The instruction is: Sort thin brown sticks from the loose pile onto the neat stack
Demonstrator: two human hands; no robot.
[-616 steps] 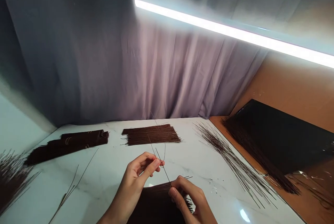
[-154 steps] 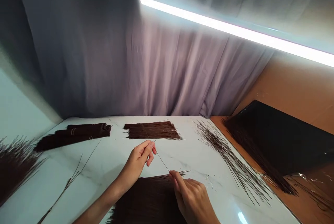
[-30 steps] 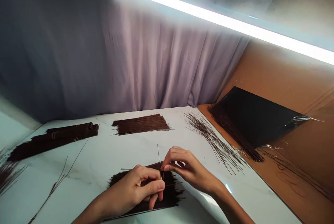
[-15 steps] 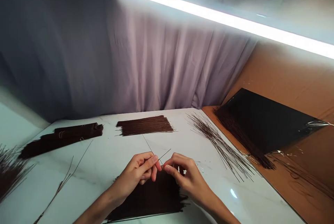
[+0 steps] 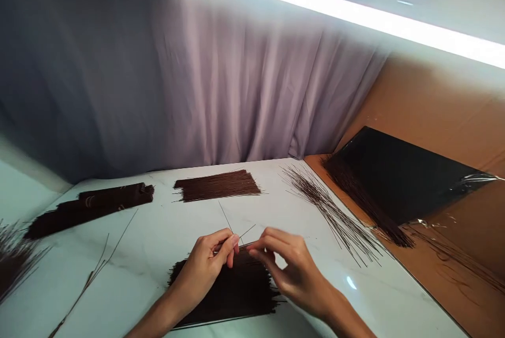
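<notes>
At the far 9 o'clock edge of the white marble worktop (image 5: 165,233), a fan of loose dark sticks (image 5: 13,259) is cut off by the frame. Toward 10 o'clock, a bound dark bundle (image 5: 90,206) is laid lengthwise, tied with bands. A few stray thin stems (image 5: 98,264) are scattered at 8 o'clock, well apart from the hands.

At 12 o'clock, a flat, tidy layer of brown sticks (image 5: 216,185) is set near the grey curtain (image 5: 236,96).

At 6 o'clock, a wide dark pile of sticks (image 5: 229,290) is spread on the worktop beneath both hands. The left hand (image 5: 209,262) is closed in a pinch, thumb and forefinger gripping a thin wire-like stick (image 5: 225,217); the stick is held above the pile, its free end slanting up toward 11 o'clock. A second fine strand (image 5: 248,230) is seen angling toward 1 o'clock from the same pinch point. The right hand (image 5: 288,267) is held just beside the left, fingers loosely curled and part open; whether the strand is touched by its fingertips cannot be told.

Toward 2 o'clock, a loose spray of thin sticks (image 5: 327,206) is fanned out. At 3 o'clock, on a brown cardboard surface (image 5: 434,117), a large black sheet-wrapped mass of sticks (image 5: 394,180) is laid, with clear film (image 5: 473,180) at its edge.
</notes>
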